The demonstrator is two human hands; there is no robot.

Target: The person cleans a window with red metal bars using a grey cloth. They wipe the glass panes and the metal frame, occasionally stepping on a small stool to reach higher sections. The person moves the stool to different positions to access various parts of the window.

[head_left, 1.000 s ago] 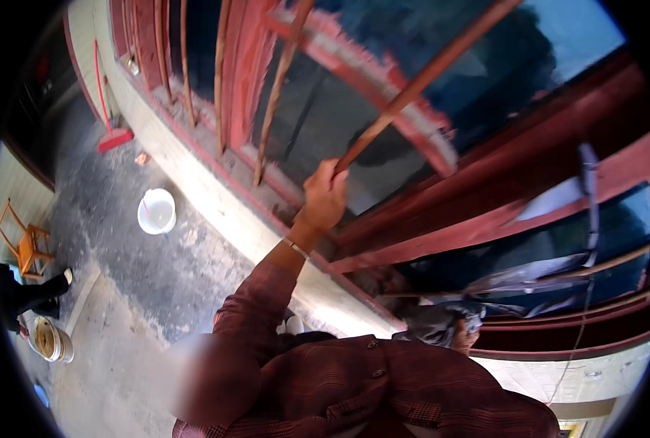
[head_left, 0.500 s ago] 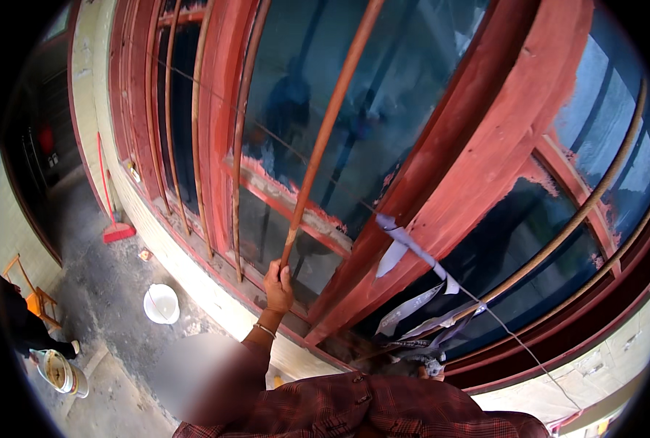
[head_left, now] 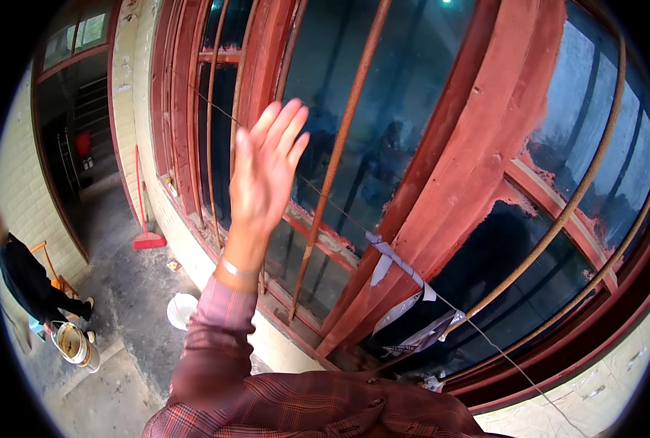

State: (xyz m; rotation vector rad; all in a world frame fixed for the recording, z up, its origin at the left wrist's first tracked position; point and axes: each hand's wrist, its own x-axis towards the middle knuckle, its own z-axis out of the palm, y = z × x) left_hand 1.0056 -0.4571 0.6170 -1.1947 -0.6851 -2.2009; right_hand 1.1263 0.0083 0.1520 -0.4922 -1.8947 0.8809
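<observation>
My left hand is raised in front of the window, fingers stretched out and apart, with nothing in it. A bracelet circles its wrist below the plaid sleeve. Just to the right of the hand runs a rusty upright bar, apart from the fingers. Behind stand the dark glass pane and the red-painted wooden frame, with ragged paint edges on the glass. Pale purple strips hang from a thin wire crossing the window. My right hand does not show.
A red broom leans against the wall at left. On the floor sits a white bucket, partly hidden by my sleeve. Farther left a person in dark clothes holds another bucket, near a wooden chair. Curved bars cross the right-hand panes.
My left hand has let go of the rusty bar and risen, opening its fingers. The view has shifted, showing more of the left doorway and the person there.
</observation>
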